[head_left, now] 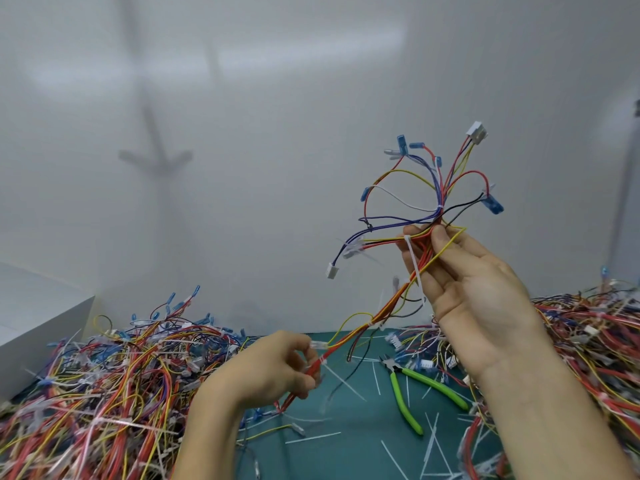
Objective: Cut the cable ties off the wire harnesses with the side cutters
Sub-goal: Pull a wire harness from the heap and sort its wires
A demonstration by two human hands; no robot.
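Right now my left hand (273, 368), the nearer one, pinches the red lower end of a harness (398, 297) between thumb and fingers, and a white cable tie (322, 360) sits just past my fingertips. The bundle runs up and away from there to my right hand (474, 292), whose fingers are curled round it higher up, close to a second tie (412, 259), with the loose blue-capped leads fanning out above. I judge this to be the inspecting step: I am stretching the harness between both hands to find its ties, and nothing is being cut. The side cutters (433, 386) lie with handles apart on the green surface (353, 459), below my right hand and to the right of my left fingers, among cut tie offcuts. Next, I think, one hand must let go and pick them up, then slip the blades under a tie without nicking any wire. Beyond my left fingers is a heap of harnesses (104, 382), another heap (588, 348) lies behind my right wrist, and farther left is a white box (38, 327). I can read no brand, label or writing anywhere.
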